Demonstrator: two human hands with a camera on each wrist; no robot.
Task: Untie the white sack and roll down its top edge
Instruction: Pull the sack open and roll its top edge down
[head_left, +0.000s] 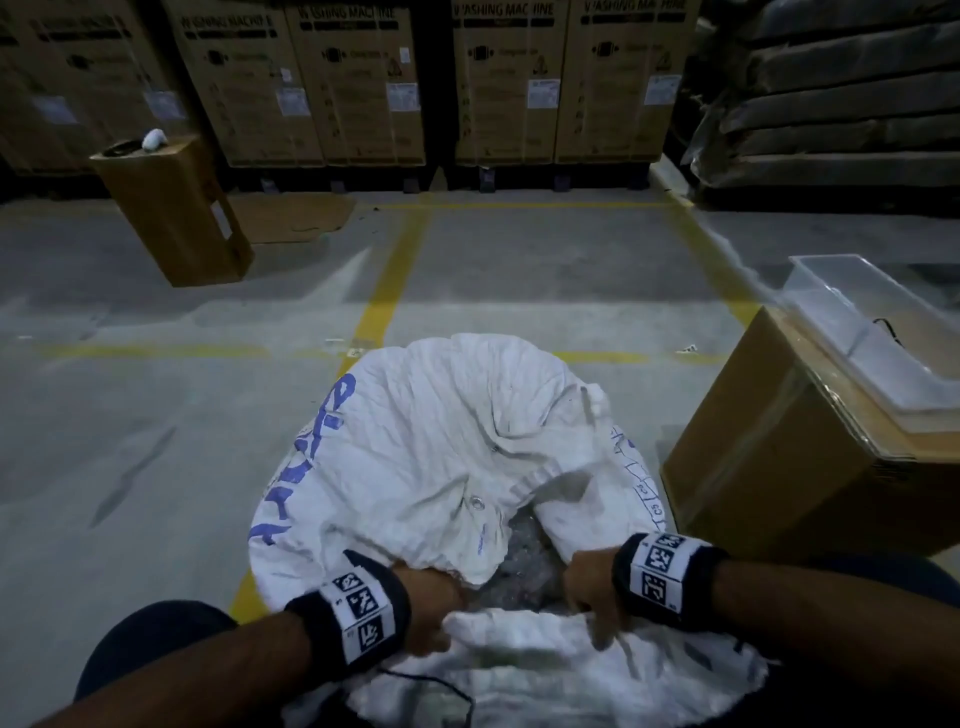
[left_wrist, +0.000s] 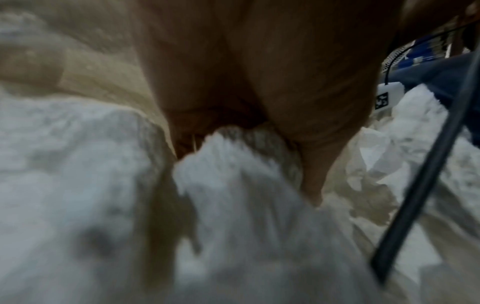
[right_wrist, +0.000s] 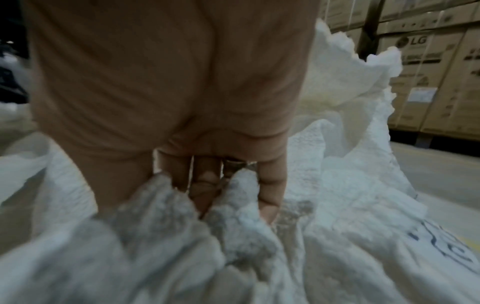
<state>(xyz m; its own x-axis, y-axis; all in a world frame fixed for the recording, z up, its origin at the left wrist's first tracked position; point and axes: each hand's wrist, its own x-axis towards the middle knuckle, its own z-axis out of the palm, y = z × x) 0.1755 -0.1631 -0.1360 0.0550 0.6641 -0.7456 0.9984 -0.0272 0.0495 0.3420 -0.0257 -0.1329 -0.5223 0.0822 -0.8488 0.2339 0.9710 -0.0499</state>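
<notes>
Behind white sack (head_left: 441, 447), boxes (head_left: 511, 83) (WASHING MACHINE, LG)

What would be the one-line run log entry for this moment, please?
white sack: mouth open | left hand: grips near edge | right hand: grips near edge | far edge: still up

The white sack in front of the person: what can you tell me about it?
The white sack looks like crinkled woven plastic with blue print down its sides. It stands on the grey floor, mouth open, clear plastic showing inside. Both hands grip its near rim: left hand, right hand. A black cord lies across it.
</notes>
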